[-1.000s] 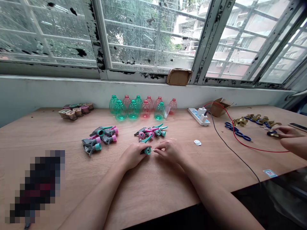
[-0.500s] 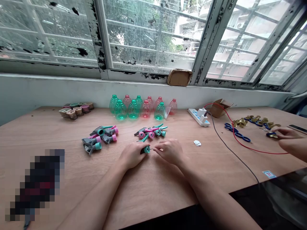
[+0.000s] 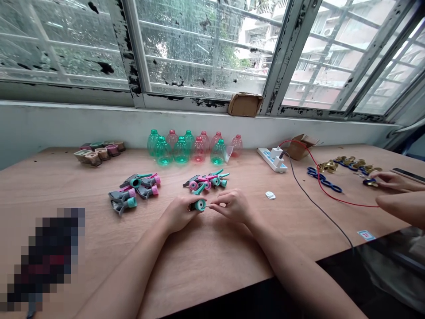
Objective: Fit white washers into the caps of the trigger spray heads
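My left hand (image 3: 179,213) is closed around a spray trigger head (image 3: 200,204) with a teal collar and lever; the collar's open end faces right. In my right hand (image 3: 232,206), thumb and fingertips pinch a thin pale stick or tube (image 3: 208,205), its tip close to the collar; I cannot tell whether it touches. Just beyond my hands lies a pile of grey, pink and teal trigger heads (image 3: 212,180). A second group of trigger heads (image 3: 134,190) lies to the left. Small white discs (image 3: 270,195) rest to the right.
Green and pink clear bottles (image 3: 181,153) stand along the wall. A power strip (image 3: 272,160) with red and black cables sits at back right. Small tubs (image 3: 99,153) are at back left. Another person's hand (image 3: 387,180) handles a blue-and-gold piece at far right.
The collar in my left hand has turned so that its open end faces me more. My right hand still pinches the thin piece near it. The view has shifted slightly.
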Tool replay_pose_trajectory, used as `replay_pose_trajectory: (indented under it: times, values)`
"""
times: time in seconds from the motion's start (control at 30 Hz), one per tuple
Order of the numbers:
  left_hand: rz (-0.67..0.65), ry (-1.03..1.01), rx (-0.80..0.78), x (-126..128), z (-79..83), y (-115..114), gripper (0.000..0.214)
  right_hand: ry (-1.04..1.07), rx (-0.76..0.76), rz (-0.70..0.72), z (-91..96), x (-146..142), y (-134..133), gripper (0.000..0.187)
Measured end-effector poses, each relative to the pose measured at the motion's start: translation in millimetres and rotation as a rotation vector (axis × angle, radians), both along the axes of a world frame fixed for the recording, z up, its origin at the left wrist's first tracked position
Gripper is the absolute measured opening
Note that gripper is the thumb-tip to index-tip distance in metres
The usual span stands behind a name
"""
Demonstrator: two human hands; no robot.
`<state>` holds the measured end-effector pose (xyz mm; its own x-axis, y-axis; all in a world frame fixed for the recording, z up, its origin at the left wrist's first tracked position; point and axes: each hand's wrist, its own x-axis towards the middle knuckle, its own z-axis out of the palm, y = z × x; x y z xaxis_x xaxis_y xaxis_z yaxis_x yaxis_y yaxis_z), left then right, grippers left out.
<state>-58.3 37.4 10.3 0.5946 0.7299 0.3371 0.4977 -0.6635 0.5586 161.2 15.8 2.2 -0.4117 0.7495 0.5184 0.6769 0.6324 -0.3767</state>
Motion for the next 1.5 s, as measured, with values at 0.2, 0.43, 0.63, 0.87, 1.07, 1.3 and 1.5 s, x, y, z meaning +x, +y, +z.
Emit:
replay_pose_trajectory:
  times: [0.2,0.43,0.63,0.87,1.07,1.3,1.5]
  values:
    - [0.020,-0.058,-0.019,1,-0.6,2,0.025,0.123,-0.040,0.023,-4.5,-5,1,0.023]
    - [0.076,-0.123,-0.011,4,-4.0,2,0.030,0.154,-0.013,-0.047,-6.5,-9,0,0.026]
    - [0.084,-0.137,0.012,5,-4.4,2,0.030,0.217,0.008,-0.025,-6.0,-11,-1,0.022]
    - [0.167,-0.112,0.068,6,-7.9,4,0.031,0.204,0.030,-0.085,-8.0,-15,-1,0.022]
    - [0.206,-0.091,0.060,6,-8.2,4,0.032,0.170,0.027,-0.114,-10.6,-14,1,0.024]
    - [0.195,-0.073,0.082,7,-8.6,4,0.027,0.082,0.032,-0.210,-11.2,-10,2,0.022]
    - [0.203,-0.007,0.111,6,-10.4,5,0.030,-0.131,0.125,-0.287,-6.6,-15,-4,0.026]
